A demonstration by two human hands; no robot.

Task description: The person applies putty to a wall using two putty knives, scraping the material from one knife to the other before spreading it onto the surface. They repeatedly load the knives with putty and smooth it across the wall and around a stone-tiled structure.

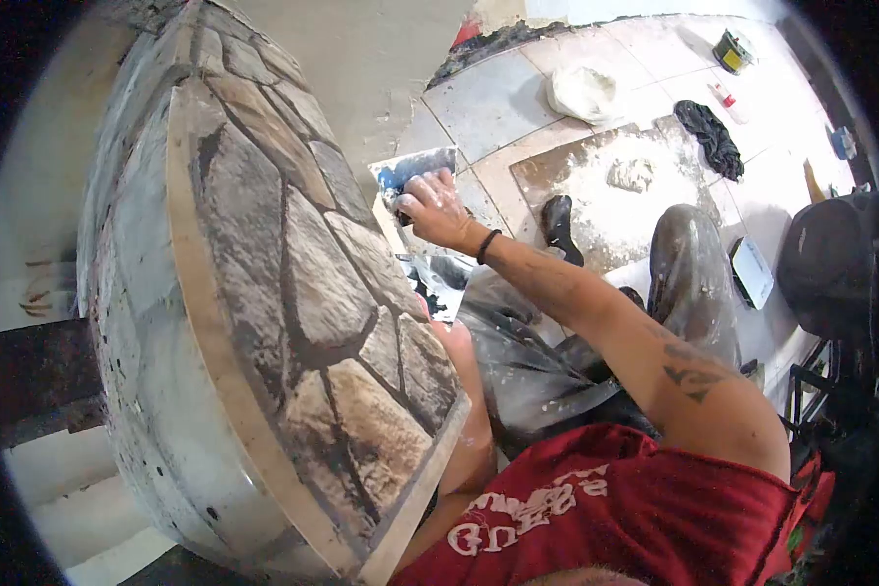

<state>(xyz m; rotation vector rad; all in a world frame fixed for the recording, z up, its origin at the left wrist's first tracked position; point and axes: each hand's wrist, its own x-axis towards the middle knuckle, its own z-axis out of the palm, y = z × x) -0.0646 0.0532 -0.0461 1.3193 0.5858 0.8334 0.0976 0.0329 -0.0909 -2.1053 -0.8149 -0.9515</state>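
Trowel (415,168), one, in clenched right hand (438,210); one stone-pattern tile (303,293); left hand unseen, grip untellable.

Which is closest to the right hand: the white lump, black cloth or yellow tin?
From the right hand, gripping a trowel:
1. White lump, on the dusty floor patch.
2. Black cloth, farther right.
3. Yellow tin, top corner.
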